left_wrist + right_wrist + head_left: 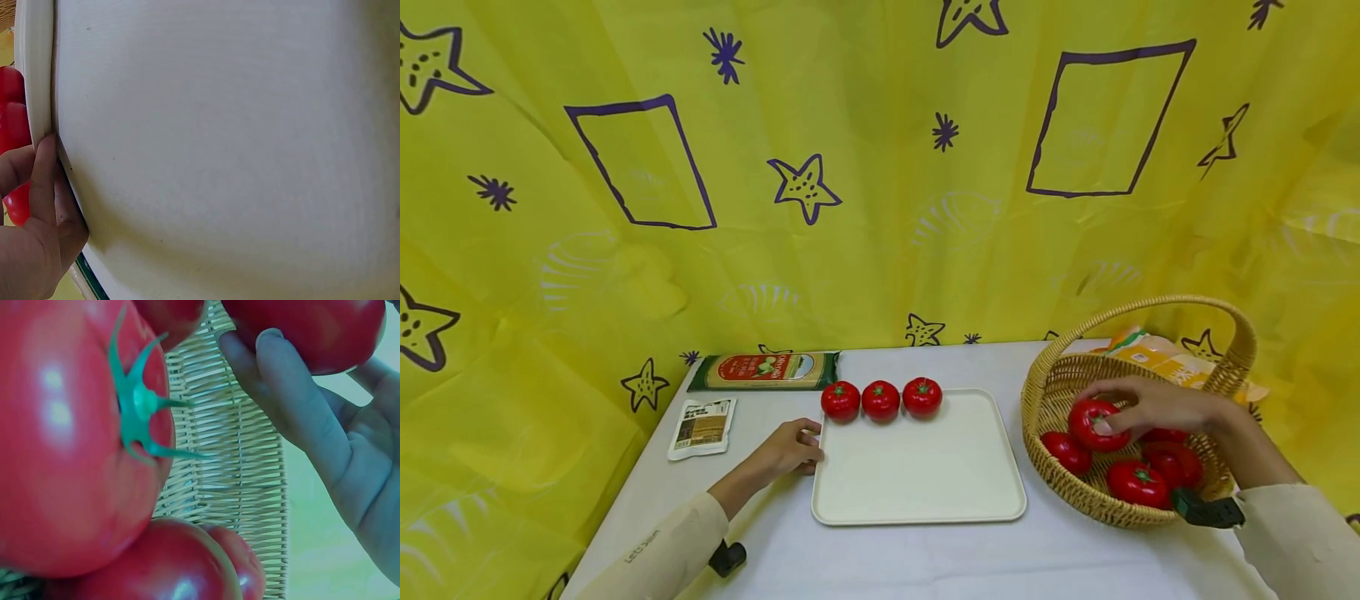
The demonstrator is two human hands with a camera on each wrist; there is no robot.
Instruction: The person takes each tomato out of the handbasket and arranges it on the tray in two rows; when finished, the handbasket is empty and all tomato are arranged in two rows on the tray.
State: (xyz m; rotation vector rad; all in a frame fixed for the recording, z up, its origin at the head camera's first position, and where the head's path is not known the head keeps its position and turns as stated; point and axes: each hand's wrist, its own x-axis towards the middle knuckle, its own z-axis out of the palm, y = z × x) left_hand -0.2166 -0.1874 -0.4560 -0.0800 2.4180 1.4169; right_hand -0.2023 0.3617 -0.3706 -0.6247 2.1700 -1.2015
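My right hand [1123, 404] grips a red tomato [1097, 425] inside the wicker basket [1075, 496], thumb on one side and fingers on the other. Below it, several more tomatoes [1138, 483] lie in the basket. The right wrist view has the held tomato [306, 331] at the top and a large tomato [69, 437] with a green stem close by. At the left rim of the white tray [917, 479], my left hand [790, 447] pinches the edge; the left wrist view has the fingers at the tray's rim [40, 75]. Three tomatoes [880, 401] form a row along the tray's far edge.
A green and yellow pack with a red label [763, 371] lies at the back left. Nearer is a small white and brown pouch [703, 428]. An orange and white bag [1157, 354] sits behind the basket, whose tall handle [1172, 302] arches above. A yellow curtain hangs behind the table.
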